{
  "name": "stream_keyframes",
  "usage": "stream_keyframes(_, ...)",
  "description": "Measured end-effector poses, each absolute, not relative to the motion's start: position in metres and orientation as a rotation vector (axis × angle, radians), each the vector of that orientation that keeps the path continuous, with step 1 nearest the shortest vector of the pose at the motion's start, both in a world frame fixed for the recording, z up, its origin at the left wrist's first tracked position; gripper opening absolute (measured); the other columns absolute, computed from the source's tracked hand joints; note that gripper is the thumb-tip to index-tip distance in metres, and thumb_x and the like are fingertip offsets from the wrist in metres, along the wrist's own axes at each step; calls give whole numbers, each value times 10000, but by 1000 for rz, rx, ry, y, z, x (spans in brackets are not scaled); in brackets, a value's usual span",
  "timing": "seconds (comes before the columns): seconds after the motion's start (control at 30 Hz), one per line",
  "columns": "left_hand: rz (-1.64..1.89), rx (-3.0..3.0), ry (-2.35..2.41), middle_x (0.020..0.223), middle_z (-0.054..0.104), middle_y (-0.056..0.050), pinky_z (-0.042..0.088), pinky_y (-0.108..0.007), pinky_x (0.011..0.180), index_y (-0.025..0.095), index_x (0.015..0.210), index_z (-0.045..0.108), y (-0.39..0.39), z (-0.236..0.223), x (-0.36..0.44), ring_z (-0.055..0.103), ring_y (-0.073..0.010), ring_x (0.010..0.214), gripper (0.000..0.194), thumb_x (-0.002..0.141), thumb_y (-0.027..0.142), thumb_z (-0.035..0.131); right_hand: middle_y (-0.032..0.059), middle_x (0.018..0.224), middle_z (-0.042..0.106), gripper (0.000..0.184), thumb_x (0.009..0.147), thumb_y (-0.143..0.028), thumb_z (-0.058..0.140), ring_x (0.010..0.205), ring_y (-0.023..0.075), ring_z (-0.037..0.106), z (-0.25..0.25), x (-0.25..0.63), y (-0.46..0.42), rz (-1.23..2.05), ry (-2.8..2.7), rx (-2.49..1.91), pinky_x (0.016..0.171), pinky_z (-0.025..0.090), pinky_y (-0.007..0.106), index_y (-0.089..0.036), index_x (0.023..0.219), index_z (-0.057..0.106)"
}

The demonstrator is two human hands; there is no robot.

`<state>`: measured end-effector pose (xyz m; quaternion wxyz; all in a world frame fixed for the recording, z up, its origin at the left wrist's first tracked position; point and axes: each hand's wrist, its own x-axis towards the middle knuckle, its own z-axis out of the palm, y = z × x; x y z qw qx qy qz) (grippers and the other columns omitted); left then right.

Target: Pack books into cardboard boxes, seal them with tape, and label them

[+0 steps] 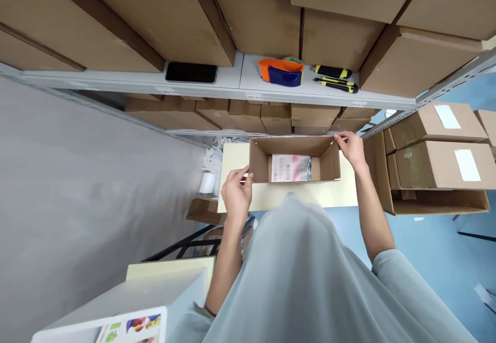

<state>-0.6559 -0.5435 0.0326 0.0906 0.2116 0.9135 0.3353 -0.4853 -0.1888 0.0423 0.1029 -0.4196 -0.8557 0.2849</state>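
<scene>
An open brown cardboard box [259, 163] stands on a pale yellow table [329, 194] in front of me. Inside it lies a flat packet [290, 168] with pink and white print. My left hand [236, 194] grips the box's near left corner, fingers curled around the edge. My right hand [351, 147] pinches the far right corner flap. My grey-green shirt hides the table's near edge.
A grey shelf [232, 82] above carries a black phone [191, 72], an orange and blue tape dispenser [282, 71] and two yellow-black utility knives [335, 78], among large cartons. Labelled boxes [437, 144] are stacked at right. A white paper roll [207, 182] lies left of the table.
</scene>
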Motion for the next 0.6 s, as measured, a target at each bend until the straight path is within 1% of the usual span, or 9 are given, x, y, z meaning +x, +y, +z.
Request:
stream_keyframes(0.07,971,630,2701,1186,777,-78,631,-338,895,221,1241,807,-543,33,-656,762,-205,885,317,993,262,614,115,967,832,342,1028,-435,568,757,250,769,42,-489,-186,910,-2507,-1274,860,583,372,-172,1028,787)
stream_keyframes(0.13,947,634,2661,1212,775,-78,628,-325,901,220,1272,802,-543,34,-656,764,-197,881,336,996,258,615,90,919,822,315,1029,-447,579,635,213,754,42,-493,-185,999,-2475,-1294,812,596,355,-181,987,742)
stream_keyframes(0.2,923,663,2618,1249,777,-85,622,-319,914,214,1300,793,-542,36,-657,769,-196,894,348,1010,274,610,65,882,803,279,1027,-455,596,563,183,740,40,-497,-186,1135,-2409,-1311,752,609,336,-193,979,679)
stream_keyframes(0.23,912,702,2588,1269,781,-87,615,-320,942,216,1305,792,-541,37,-657,777,-203,936,348,1025,285,595,50,848,786,264,1027,-458,597,556,182,743,39,-498,-188,1232,-2354,-1324,713,614,326,-201,994,642)
stream_keyframes(0.3,873,819,2520,1304,792,-86,585,-331,1029,229,1296,794,-538,38,-658,779,-227,1089,351,1069,317,541,13,763,736,242,1028,-462,588,571,199,758,36,-500,-191,1454,-2206,-1357,626,615,306,-222,1040,566)
stream_keyframes(0.37,776,940,2461,1305,807,-94,541,-365,1116,241,1286,794,-534,36,-662,757,-257,1215,376,1106,370,489,-21,714,695,233,1024,-457,581,598,213,771,35,-500,-195,1633,-2076,-1380,569,612,293,-244,1072,499)
stream_keyframes(0.43,654,1023,2395,1280,820,-111,485,-417,1192,243,1316,771,-529,31,-669,757,-277,1239,399,1118,432,481,-41,692,677,239,1016,-453,587,627,215,779,34,-498,-198,1738,-2017,-1390,565,621,288,-262,1077,458)
stream_keyframes(0.5,569,1067,2310,1270,825,-120,398,-464,1270,239,1418,700,-526,24,-677,758,-277,1254,428,1106,469,517,-52,676,670,250,1008,-456,597,654,214,785,35,-494,-200,1811,-1988,-1402,587,634,293,-269,1073,445)
stream_keyframes(0.6,509,1078,2197,1307,808,-152,286,-499,1336,200,1570,542,-522,15,-688,711,-270,1359,596,1068,518,591,-50,676,674,256,1004,-448,618,668,208,784,36,-489,-201,1910,-1922,-1452,614,649,303,-267,1061,446)
